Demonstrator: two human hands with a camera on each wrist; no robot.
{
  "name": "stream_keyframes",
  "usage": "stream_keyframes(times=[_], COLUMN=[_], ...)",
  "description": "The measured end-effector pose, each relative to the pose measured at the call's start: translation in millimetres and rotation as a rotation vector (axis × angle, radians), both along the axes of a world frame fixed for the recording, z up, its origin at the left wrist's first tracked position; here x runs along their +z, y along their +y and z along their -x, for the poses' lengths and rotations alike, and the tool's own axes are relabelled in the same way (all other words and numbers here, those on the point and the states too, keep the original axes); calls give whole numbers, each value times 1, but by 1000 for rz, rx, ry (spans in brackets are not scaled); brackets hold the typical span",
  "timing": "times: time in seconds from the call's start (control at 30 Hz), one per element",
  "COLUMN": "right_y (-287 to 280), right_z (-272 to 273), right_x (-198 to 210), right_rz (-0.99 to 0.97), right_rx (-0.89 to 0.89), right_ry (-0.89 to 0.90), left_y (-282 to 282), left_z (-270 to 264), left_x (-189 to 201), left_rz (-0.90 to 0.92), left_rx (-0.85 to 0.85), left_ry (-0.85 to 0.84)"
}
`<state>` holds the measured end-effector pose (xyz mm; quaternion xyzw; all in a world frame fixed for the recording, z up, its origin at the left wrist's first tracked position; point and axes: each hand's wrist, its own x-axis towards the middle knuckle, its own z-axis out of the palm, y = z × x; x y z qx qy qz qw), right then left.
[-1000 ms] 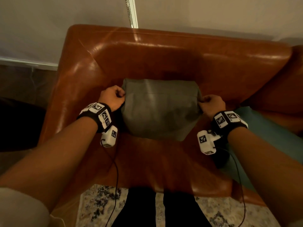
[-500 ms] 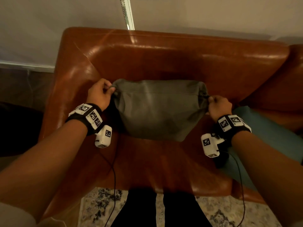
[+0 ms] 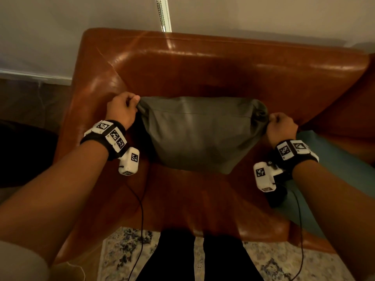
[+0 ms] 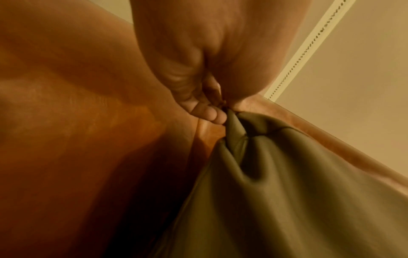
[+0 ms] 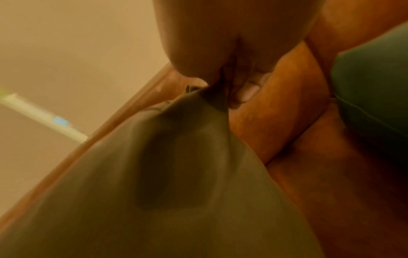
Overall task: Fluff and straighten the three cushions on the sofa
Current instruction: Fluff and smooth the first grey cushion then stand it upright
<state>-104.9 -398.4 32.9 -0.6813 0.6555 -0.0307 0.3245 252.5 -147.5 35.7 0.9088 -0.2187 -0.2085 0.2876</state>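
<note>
A grey-olive cushion (image 3: 200, 134) stands against the backrest of the brown leather sofa (image 3: 203, 63), stretched wide between my hands. My left hand (image 3: 123, 109) pinches its upper left corner, and the left wrist view shows the fingers (image 4: 207, 113) bunched on the gathered fabric of the cushion (image 4: 287, 192). My right hand (image 3: 281, 127) grips the upper right corner, seen close in the right wrist view as a fist (image 5: 234, 83) holding the cushion (image 5: 176, 174). A teal cushion (image 3: 332, 179) lies on the seat at the right, partly hidden by my right forearm.
The sofa's left armrest (image 3: 89, 110) is beside my left hand. A patterned rug (image 3: 125, 254) lies in front of the sofa, with my dark trouser legs (image 3: 194, 258) at its edge. A pale wall with a bead-chain cord (image 3: 163, 13) rises behind the backrest.
Both hands have pulled apart, stretching the grey-olive cushion wider and flatter along its top edge. The left hand moved left and up; the right hand moved slightly right.
</note>
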Motion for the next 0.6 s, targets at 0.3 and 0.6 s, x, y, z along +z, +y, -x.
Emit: stream_keyframes(times=[0.3,0.6], right_y=[15,3], right_z=[-9,-8], right_x=[-10,-3], right_rz=[44,61], right_rx=[59,-79], right_ry=[-49,-129], left_y=[4,-3], left_z=[9,-3], left_x=[-16,4], left_rz=[1,34], left_rx=[127,96], left_ry=[331,186])
